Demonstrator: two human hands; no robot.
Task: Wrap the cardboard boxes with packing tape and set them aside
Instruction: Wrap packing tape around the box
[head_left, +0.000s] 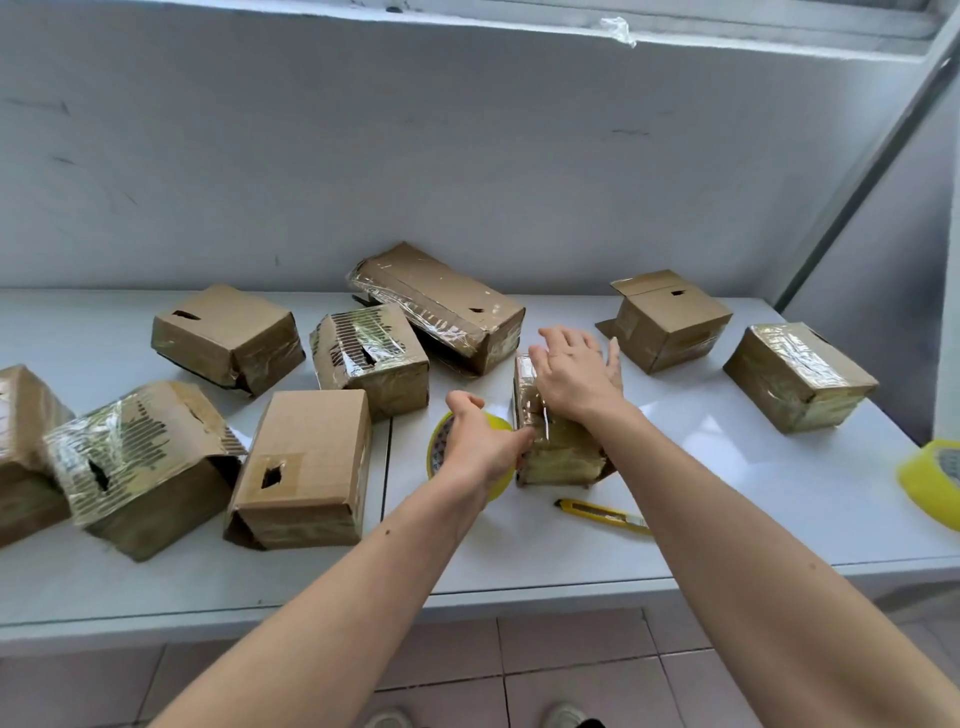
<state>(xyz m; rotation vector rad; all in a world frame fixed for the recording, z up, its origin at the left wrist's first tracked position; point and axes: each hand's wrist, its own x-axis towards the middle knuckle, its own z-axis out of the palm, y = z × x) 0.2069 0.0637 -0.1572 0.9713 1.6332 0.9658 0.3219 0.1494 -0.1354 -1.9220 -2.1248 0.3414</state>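
While the right hand (574, 376) lies flat with straight fingers on the small box (556, 447) at centre table, the left hand (480, 441) curls around what seems the yellow tape roll (441, 447), at the box's nine o'clock. The white table (727, 493) meets a scuffed grey wall (467, 156); a yellow knife (602, 515) lies at six o'clock of the box, with wrapped boxes (306, 467) scattered around and tiled floor (571, 670) below.

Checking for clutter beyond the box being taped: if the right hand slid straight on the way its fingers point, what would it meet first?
Probably the long taped box lying behind. The right hand rests flat on the small box, fingers pointing up-left toward it; depth is unclear.
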